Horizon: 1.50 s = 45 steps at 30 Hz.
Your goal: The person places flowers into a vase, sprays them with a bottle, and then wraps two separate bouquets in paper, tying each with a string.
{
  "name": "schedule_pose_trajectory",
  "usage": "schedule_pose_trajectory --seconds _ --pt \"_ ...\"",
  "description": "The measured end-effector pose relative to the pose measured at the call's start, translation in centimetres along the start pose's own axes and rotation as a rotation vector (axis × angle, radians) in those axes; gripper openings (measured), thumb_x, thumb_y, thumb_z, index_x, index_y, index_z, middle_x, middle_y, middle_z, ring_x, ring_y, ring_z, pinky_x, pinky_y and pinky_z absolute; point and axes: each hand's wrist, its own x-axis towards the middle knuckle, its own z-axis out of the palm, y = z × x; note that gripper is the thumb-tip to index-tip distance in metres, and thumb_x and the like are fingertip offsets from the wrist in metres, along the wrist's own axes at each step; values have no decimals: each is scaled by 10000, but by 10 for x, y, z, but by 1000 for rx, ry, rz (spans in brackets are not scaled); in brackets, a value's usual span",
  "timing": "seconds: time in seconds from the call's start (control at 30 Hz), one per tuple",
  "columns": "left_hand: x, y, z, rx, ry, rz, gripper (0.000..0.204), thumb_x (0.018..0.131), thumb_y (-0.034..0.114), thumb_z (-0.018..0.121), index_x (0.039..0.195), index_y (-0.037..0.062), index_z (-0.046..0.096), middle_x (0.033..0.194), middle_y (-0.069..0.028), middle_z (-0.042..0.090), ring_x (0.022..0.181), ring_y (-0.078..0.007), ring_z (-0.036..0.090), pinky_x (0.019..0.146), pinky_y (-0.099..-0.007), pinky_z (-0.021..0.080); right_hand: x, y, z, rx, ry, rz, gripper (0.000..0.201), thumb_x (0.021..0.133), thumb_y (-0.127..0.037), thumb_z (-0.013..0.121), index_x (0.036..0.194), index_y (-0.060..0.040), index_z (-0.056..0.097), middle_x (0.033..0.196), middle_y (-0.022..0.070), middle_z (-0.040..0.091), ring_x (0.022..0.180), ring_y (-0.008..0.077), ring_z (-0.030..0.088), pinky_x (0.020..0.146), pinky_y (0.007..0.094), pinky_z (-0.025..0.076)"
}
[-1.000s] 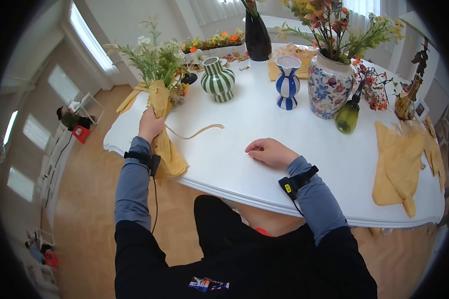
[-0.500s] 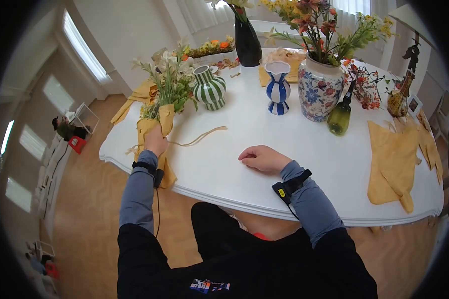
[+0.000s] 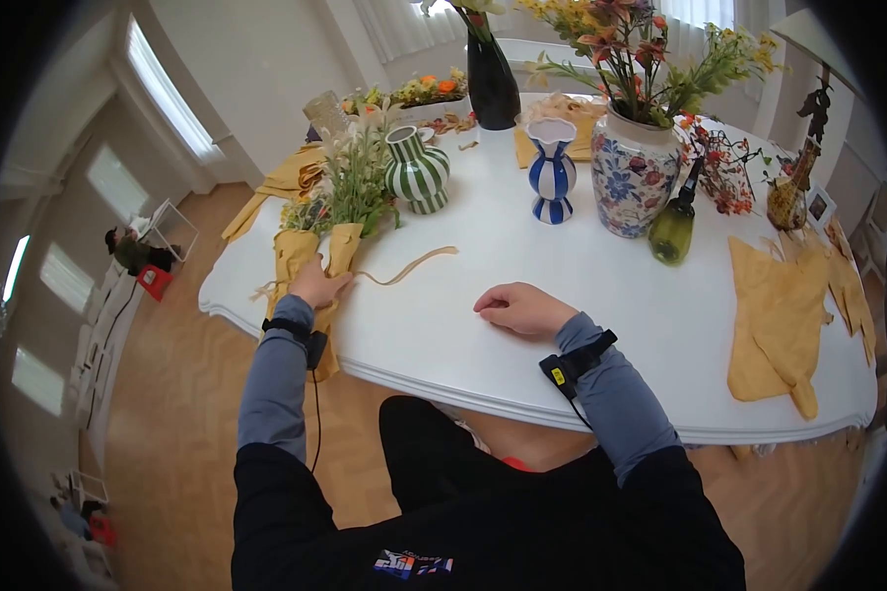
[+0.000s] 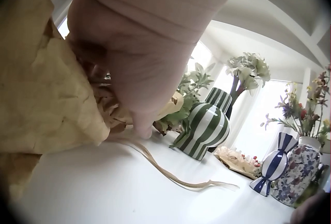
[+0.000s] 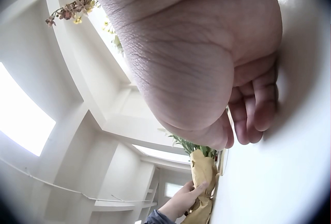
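Observation:
My left hand (image 3: 317,284) holds a paper-wrapped bouquet (image 3: 342,244) low over the table's left front edge, its thumb across the wrap. This bouquet's pale flowers and green stems point away from me, toward a green-striped vase (image 3: 418,172). A second paper-wrapped bouquet (image 3: 294,251) lies close along its left side. To the right, a thin tan ribbon (image 3: 419,262) curves over the tabletop. In the left wrist view, tan wrapping paper (image 4: 41,89) fills the left side and hides most fingers. My right hand (image 3: 525,311) rests on the table, fingers loosely curled, holding nothing.
A blue-striped vase (image 3: 551,175), a floral vase (image 3: 635,177) full of flowers and a green bottle (image 3: 671,234) stand beyond my right hand. A black vase (image 3: 491,84) is at the back. Tan paper (image 3: 779,325) lies right on the white table (image 3: 562,384).
My left hand has brought the bouquet rightward and down beside the other one, and its grip looks looser, the thumb spread out. The ribbon has shifted slightly. My right hand has barely moved.

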Motion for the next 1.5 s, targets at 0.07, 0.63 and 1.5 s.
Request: schedule_pose_trajectory --seconds 0.07,0.63,1.5 --pt "6 -7 6 -14 96 8 893 827 544 767 1443 -41 492 1435 -275 555 1274 -419 582 1062 -466 479 -1 -1 0 -12 -5 -8 295 991 -212 639 1205 -25 718 1103 112 745 1016 201 679 930 309 523" --pt "-43 156 103 -643 -258 240 377 941 292 740 1138 -21 670 936 -81 676 924 -192 658 795 -339 516 3 23 -1 171 73 15 245 968 -172 628 1110 12 706 928 90 733 811 156 692 764 295 554" --pt "-47 246 153 -1320 -437 411 242 984 163 681 1176 17 673 1051 -24 684 986 -110 606 851 -260 448 -272 102 -125 -1159 1241 810 371 841 -313 751 1034 -4 687 1122 182 649 1104 356 623 940 472 528"
